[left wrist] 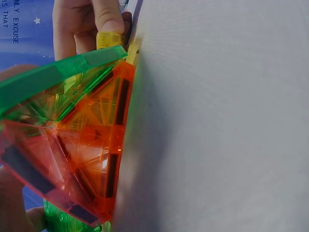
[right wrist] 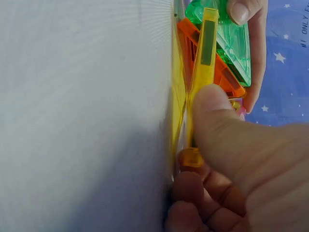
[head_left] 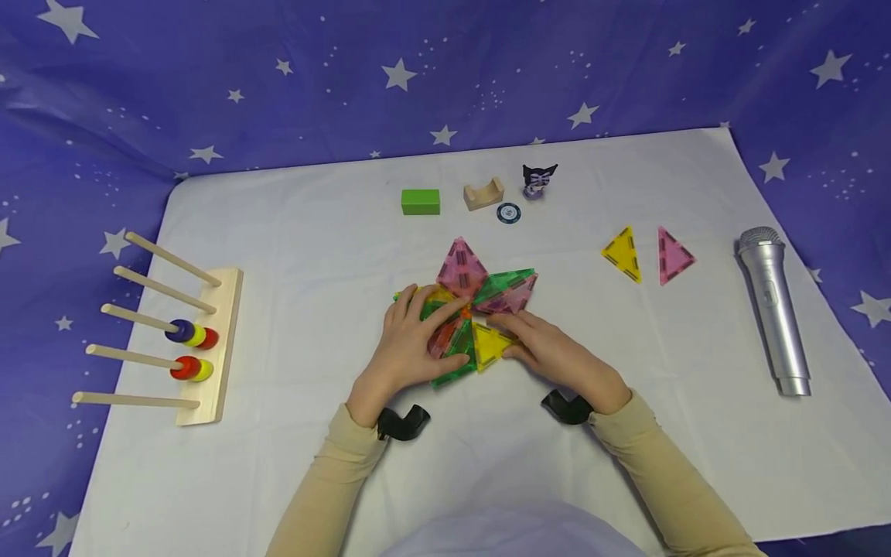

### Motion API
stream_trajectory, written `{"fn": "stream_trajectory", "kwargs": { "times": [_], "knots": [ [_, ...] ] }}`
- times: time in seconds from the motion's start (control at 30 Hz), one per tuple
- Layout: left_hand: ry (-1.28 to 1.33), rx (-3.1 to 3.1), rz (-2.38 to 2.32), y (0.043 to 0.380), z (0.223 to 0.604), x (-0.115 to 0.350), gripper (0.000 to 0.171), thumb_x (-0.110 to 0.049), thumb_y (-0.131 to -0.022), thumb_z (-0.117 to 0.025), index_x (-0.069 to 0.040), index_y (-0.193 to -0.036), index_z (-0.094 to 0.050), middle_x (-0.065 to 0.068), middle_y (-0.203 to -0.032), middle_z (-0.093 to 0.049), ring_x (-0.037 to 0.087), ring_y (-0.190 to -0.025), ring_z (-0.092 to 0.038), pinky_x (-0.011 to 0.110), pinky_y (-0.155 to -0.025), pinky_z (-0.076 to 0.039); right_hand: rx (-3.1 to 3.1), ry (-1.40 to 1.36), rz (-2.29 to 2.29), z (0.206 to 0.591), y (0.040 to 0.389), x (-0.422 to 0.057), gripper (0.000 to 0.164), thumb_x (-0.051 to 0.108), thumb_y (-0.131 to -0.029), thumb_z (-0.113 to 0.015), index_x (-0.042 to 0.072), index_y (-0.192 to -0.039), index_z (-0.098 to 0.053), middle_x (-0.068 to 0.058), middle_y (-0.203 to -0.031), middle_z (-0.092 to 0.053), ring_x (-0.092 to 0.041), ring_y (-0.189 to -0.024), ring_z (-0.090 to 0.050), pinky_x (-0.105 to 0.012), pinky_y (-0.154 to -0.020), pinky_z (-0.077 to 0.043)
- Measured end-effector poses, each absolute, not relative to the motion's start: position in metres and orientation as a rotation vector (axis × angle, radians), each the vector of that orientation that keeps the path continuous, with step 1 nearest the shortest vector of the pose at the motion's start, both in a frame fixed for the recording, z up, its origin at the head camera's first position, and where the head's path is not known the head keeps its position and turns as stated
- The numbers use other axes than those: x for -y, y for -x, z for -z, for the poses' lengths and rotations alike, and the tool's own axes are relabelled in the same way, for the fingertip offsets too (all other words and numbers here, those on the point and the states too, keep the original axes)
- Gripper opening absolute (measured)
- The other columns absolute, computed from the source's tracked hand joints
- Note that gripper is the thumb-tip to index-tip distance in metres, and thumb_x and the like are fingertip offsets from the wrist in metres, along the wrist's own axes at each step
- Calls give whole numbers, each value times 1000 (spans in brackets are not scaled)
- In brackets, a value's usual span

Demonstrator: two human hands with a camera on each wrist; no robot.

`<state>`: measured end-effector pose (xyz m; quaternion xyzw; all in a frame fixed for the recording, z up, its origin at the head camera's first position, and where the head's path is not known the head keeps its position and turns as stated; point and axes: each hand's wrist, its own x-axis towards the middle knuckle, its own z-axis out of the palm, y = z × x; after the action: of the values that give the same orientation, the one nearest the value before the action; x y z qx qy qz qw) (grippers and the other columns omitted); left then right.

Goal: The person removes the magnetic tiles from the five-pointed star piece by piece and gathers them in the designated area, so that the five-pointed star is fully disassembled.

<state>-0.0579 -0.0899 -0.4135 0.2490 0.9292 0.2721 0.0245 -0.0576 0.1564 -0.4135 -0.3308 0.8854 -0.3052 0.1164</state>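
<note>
A star-like structure of translucent magnetic tiles (head_left: 462,271) lies at the table's middle, with green, pink, orange and yellow triangles. My left hand (head_left: 404,352) spans its left side, thumb on a green tile and fingers over the far part. My right hand (head_left: 560,356) pinches a yellow triangular magnetic tile (head_left: 489,347) at the structure's near right side. The right wrist view shows the right thumb (right wrist: 212,101) on that tile, standing tilted above another yellow surface. In the left wrist view, orange tiles (left wrist: 91,137) lean beside a green one (left wrist: 53,77).
Loose yellow (head_left: 625,254) and pink (head_left: 674,255) triangular tiles lie to the right, before a silver microphone (head_left: 774,309). A wooden peg stacker (head_left: 226,340) is at left. Behind are a green block (head_left: 421,202), wooden cradle (head_left: 483,195), round chip (head_left: 509,213) and figurine (head_left: 537,182).
</note>
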Motion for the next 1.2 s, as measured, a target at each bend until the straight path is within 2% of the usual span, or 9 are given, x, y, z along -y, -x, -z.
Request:
{"fn": "stream_trajectory", "kwargs": {
  "times": [0.13,0.23,0.37,0.53,0.73,0.87,1.03,1.2],
  "knots": [
    [-769,-2873,-835,58,414,91,72,-55,-73,-63,-33,-137,-39,11,-140,-25,37,-131,-10,56,-100,-12,-2552,951,951,416,58,-159,44,17,-89,-58,7,-130,-45,-9,-122,-49,-21,-110,-48,-38,-91,-40],
    [-767,-2874,-833,58,414,91,72,-55,-73,-63,-33,-137,-38,11,-141,-24,37,-131,-10,56,-99,-12,-2483,932,1067,418,59,-162,39,19,-90,-56,9,-127,-47,-4,-113,-52,-15,-94,-50,-32,-81,-42],
    [-762,-2871,-841,58,414,92,72,-55,-73,-63,-34,-137,-38,11,-141,-24,37,-131,-10,56,-99,-12,-2331,907,1271,421,59,-164,23,15,-91,-54,11,-114,-55,1,-99,-55,-13,-77,-46,-29,-68,-39],
    [-758,-2864,-853,59,414,92,73,-56,-73,-63,-35,-138,-38,10,-141,-24,37,-131,-10,56,-99,-13,-2218,873,1376,420,58,-161,14,9,-92,-52,10,-103,-61,0,-98,-61,-12,-80,-50,-27,-71,-42],
    [-770,-2870,-856,59,415,92,73,-57,-73,-63,-35,-138,-37,10,-141,-25,37,-130,-12,56,-99,-13,-2230,843,1437,389,54,-173,17,-4,-89,-51,3,-99,-62,-8,-92,-62,-24,-77,-53,-30,-71,-44],
    [-777,-2868,-848,59,415,92,74,-58,-73,-63,-36,-138,-37,10,-141,-25,37,-130,-13,55,-100,-13,-2235,843,1692,381,62,-199,18,-11,-88,-47,-4,-100,-59,-10,-92,-60,-22,-78,-55,-26,-71,-45],
    [-786,-2864,-856,60,414,94,74,-59,-73,-62,-34,-138,-37,10,-140,-26,37,-129,-15,55,-99,-13,-2391,550,1993,379,83,-227,22,-5,-91,-46,-11,-111,-53,-10,-96,-58,-19,-77,-57,-24,-66,-46],
    [-801,-2850,-875,60,414,96,72,-61,-75,-58,-33,-138,-37,10,-140,-27,36,-129,-15,55,-99,-14,-2628,160,1766,382,104,-234,30,4,-93,-46,-7,-121,-47,-17,-97,-55,-18,-74,-57,-22,-62,-45]
  ]
}}
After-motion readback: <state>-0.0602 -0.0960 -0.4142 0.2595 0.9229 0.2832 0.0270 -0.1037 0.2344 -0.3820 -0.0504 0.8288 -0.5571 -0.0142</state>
